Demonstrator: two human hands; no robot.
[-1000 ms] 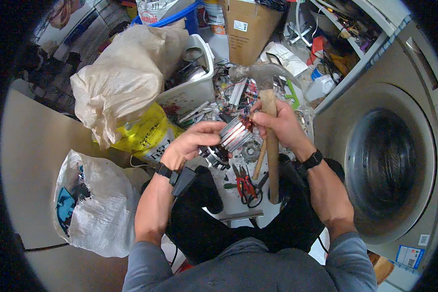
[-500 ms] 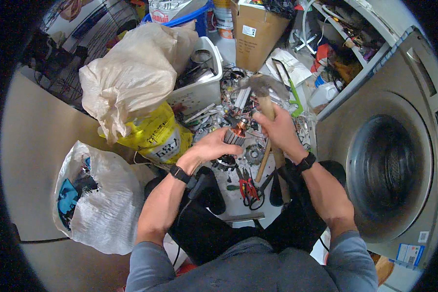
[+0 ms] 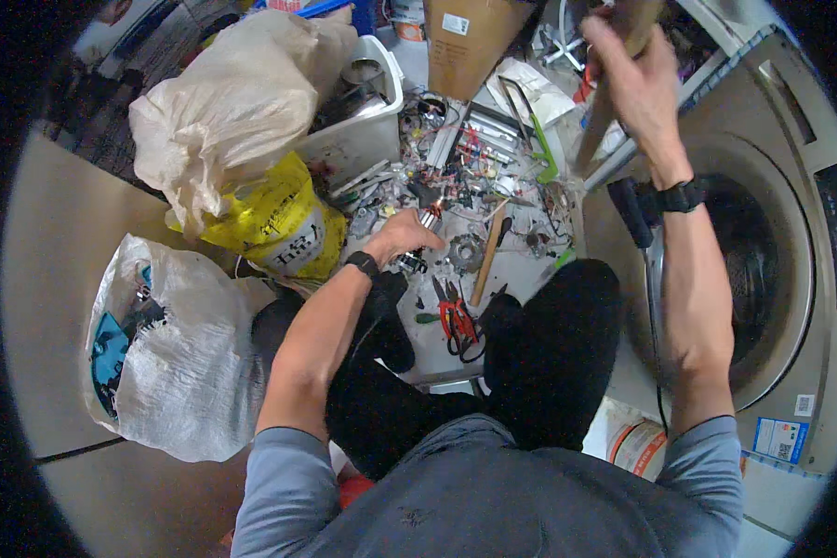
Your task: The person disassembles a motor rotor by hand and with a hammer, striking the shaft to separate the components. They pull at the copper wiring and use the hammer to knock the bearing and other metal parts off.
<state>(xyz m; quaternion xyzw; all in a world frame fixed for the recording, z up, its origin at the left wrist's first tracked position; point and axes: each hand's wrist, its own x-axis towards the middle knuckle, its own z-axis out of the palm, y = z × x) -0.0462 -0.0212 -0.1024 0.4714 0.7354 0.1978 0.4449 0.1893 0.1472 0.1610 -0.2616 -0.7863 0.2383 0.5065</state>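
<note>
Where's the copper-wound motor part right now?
In the head view, the copper-wound motor part is in the person's left hand, near the picture's centre, above and left of the round grey metal piece.

Beige sack (image 3: 232, 102), yellow bag (image 3: 279, 220), cardboard box (image 3: 474, 51), washing machine (image 3: 774, 270), perhaps a half-hidden tub (image 3: 639, 448)

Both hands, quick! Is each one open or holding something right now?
Left hand: closed, holding a metal motor part.
Right hand: closed, holding a blurred wooden handle.
</note>
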